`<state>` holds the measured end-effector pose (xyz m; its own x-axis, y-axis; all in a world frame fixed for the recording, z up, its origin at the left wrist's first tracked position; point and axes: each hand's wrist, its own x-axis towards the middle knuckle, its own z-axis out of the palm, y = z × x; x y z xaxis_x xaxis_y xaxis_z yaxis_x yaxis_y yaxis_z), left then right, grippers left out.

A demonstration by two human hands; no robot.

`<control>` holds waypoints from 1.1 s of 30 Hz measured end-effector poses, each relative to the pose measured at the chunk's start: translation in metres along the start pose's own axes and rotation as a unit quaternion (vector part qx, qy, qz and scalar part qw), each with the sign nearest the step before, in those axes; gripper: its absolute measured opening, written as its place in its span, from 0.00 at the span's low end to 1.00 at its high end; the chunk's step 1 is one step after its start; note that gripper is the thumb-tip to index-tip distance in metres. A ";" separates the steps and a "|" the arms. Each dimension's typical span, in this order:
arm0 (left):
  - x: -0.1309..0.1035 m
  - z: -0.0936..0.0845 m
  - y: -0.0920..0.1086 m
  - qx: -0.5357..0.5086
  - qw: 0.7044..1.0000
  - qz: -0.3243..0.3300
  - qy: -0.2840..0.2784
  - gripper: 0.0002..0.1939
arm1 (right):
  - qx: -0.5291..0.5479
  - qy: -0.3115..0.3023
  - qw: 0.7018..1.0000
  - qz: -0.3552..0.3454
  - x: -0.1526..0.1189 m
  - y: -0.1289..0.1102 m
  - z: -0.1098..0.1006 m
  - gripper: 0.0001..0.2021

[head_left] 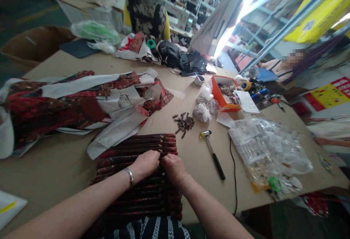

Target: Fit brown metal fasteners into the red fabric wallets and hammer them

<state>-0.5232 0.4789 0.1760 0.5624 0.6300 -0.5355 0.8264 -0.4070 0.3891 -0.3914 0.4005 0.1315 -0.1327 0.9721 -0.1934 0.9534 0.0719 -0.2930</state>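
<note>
**Left hand (144, 163) and right hand (174, 167) clenched on the strips (147, 189), left of the hammer (216, 158)**

Far left of the hammer, past the table (54, 184) edge, a brown carton (35, 45) stands on a dark green floor (20, 20) with a yellow line. A white packet (11, 208) with a yellow band lies far left, nearer than the hammer. Red patterned cloth (87, 109) with pale backing spreads left of and beyond it. Farther off are a green bag (93, 31), a white bag (140, 56) with red print I cannot read, a co-worker (147, 18) and a sewing machine (176, 14).

The strips lie side by side at the near edge, with tan board showing between them and the hammer. Both hands' fingers curl tight on them; the fingertips are hidden, so I cannot tell whether a smaller piece is pinched too. Beyond the hammer's head sit a pile of brown toggles (186, 123), white string (202, 112) and an orange box (224, 104).

Right of the hammer, a black cord (234, 169) runs to the near edge, beside clear bags (268, 147). A paper slip (247, 101) beyond bears illegible marks. Farther right, a red-and-yellow sign (332, 93) has blurred characters; beyond, above blue racks (284, 30), a yellow sack (322, 11) carries dark print and a pale label, both unreadable.
</note>
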 end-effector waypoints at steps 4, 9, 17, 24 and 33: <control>-0.002 0.001 -0.012 0.000 1.000 0.010 -0.003 0.12 | 0.016 -0.005 1.000 -0.004 0.003 0.007 -0.013 0.06; -0.008 -0.002 -0.025 -0.010 1.000 0.011 -0.009 0.12 | 0.015 0.044 0.996 0.075 0.041 0.054 -0.051 0.16; -0.008 -0.001 -0.027 -0.044 0.999 -0.002 -0.010 0.10 | -0.019 0.000 0.986 0.167 0.102 0.101 -0.055 0.33; 0.000 -0.006 -0.035 -0.156 0.988 -0.001 -0.020 0.11 | -0.048 0.001 0.983 0.177 0.080 0.096 -0.040 0.31; -0.009 -0.020 -0.025 -0.444 0.894 -0.058 0.005 0.24 | 0.034 0.101 0.989 0.105 0.049 0.060 -0.066 0.19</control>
<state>-0.5497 0.4966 0.1867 0.4708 0.6418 -0.6053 0.5290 0.3437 0.7759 -0.3223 0.4669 0.1664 0.1289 0.9893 -0.0683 0.9331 -0.1443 -0.3292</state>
